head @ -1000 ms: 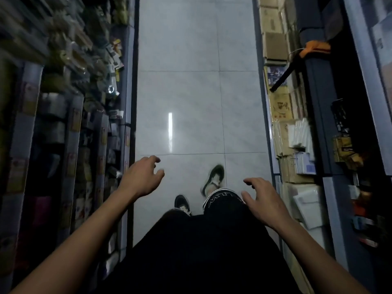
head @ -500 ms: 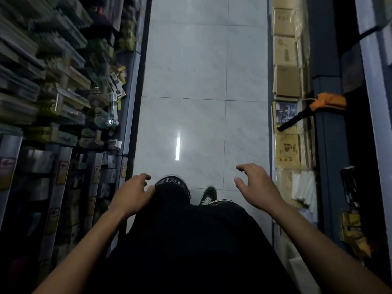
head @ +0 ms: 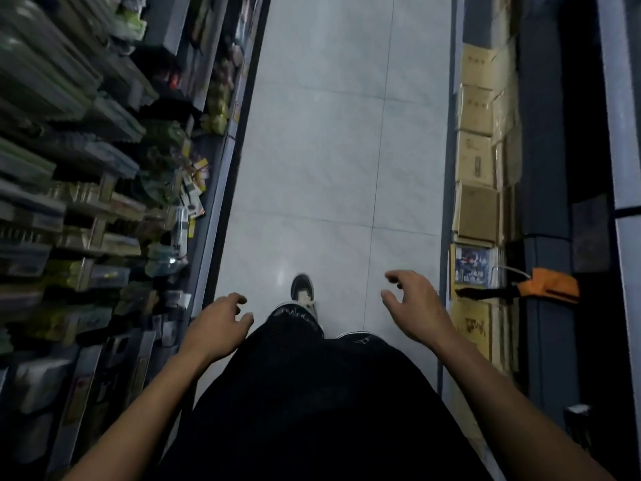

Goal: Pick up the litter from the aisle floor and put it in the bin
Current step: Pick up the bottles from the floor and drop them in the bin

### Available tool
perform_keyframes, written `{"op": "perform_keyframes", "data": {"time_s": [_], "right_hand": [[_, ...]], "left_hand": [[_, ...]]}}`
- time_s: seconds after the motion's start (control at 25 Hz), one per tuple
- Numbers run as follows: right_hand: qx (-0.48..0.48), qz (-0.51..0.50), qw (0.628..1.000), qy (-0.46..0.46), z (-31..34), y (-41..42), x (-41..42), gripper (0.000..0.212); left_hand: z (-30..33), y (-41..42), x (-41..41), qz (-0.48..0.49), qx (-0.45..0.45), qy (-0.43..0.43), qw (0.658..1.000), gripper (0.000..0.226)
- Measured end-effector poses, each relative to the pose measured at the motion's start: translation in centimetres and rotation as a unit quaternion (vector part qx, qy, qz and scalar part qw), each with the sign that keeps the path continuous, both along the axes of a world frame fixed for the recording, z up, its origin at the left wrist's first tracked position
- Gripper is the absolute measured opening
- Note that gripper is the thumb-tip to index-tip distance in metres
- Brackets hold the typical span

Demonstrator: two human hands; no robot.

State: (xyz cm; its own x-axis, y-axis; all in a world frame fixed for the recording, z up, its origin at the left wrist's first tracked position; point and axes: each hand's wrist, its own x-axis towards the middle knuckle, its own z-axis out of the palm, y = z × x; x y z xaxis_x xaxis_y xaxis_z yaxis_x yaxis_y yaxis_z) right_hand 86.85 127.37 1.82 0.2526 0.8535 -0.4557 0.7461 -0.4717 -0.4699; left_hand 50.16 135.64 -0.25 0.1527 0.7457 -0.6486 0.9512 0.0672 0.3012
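I look down a narrow aisle with a pale tiled floor [head: 333, 161]. No litter and no bin show in this view. My left hand [head: 216, 328] hangs out in front of my left hip, fingers loosely curled, holding nothing. My right hand [head: 414, 307] is raised a little further forward on the right, fingers spread and bent, also holding nothing. Between the hands are my dark trousers and one black-and-white shoe [head: 303, 293] stepping onto the tiles.
Packed shelves of small packaged goods [head: 104, 189] line the left side. Stacked cardboard boxes [head: 477, 161] stand along the right shelf base. An orange-handled tool [head: 548, 284] sticks out from the dark right shelving near my right hand.
The view has advanced down the aisle; the boxes and orange tool have slid toward me. My feet swapped steps, and both hands stay loose and hold nothing.
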Motion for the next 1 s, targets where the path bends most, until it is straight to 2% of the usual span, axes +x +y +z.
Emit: {"op": "perform_keyframes", "data": {"time_s": [0.36,0.56,0.76,1.0], "right_hand": [[-0.013,-0.102,0.995,0.016,0.3,12.7,7.2,0.039],[-0.002,-0.106,0.994,0.025,-1.4,22.6,14.9,0.039],[0.014,-0.071,0.996,0.048,-0.9,34.9,22.8,0.038],[0.034,-0.009,0.999,0.035,-0.2,51.9,30.6,0.040]], "left_hand": [[1.8,26.9,12.4,-0.104,0.053,-0.017,0.993,0.048],[0.9,38.8,20.7,-0.114,0.076,-0.014,0.990,0.047],[1.2,45.0,26.4,-0.086,0.040,0.015,0.995,0.045],[1.0,51.7,31.0,-0.018,0.014,0.015,1.000,0.044]]}}
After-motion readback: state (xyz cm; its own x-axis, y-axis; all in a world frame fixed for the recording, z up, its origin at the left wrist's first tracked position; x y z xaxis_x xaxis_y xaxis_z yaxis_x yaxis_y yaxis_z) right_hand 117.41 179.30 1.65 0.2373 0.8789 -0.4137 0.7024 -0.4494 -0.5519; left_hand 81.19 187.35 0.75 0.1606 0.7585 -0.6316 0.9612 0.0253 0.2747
